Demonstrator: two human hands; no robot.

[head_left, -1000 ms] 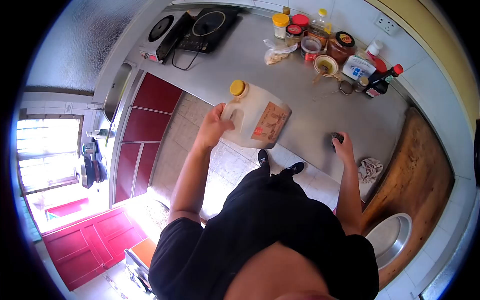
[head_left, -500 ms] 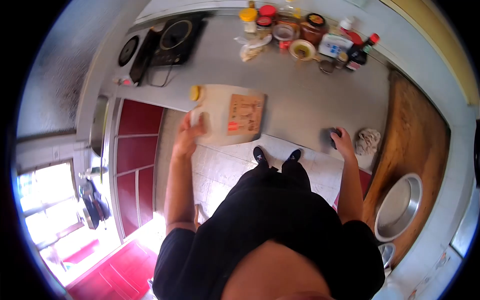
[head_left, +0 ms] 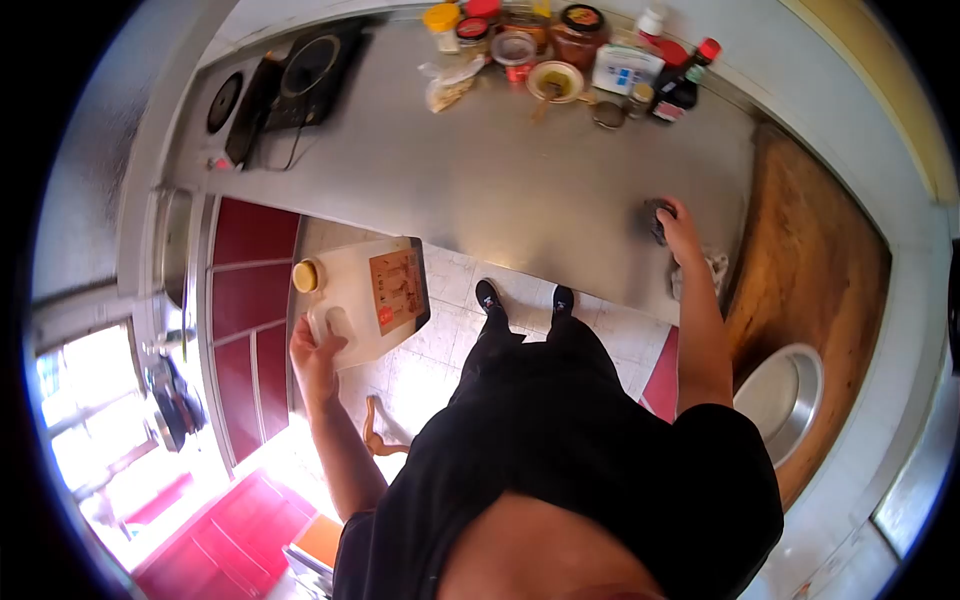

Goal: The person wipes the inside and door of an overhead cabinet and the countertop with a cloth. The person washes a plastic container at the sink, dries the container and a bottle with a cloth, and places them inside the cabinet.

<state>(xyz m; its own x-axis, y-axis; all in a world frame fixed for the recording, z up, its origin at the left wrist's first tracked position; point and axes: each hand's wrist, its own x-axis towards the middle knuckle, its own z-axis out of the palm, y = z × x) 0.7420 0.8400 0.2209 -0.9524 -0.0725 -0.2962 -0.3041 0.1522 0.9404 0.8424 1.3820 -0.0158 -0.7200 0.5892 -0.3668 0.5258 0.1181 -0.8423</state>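
Observation:
My left hand [head_left: 317, 362] grips the handle of a translucent plastic jug [head_left: 362, 300] with a yellow cap and an orange-brown label. The jug is tilted on its side in the air, over the floor in front of the counter. Farther right, my right hand [head_left: 679, 232] holds a dark scouring pad [head_left: 659, 220] on the steel counter [head_left: 480, 180]. A crumpled cloth [head_left: 712, 272] lies partly behind my right wrist.
Jars, bottles and a small bowl [head_left: 555, 82] line the counter's back edge. An induction cooker [head_left: 312, 70] sits at the back left. At the right, a metal basin [head_left: 782, 400] stands on a wooden board [head_left: 825, 260].
The jug has moved left and nearer to my body in my left hand, off the counter's edge. My right hand has moved the pad farther onto the counter, away from me. The view has shifted.

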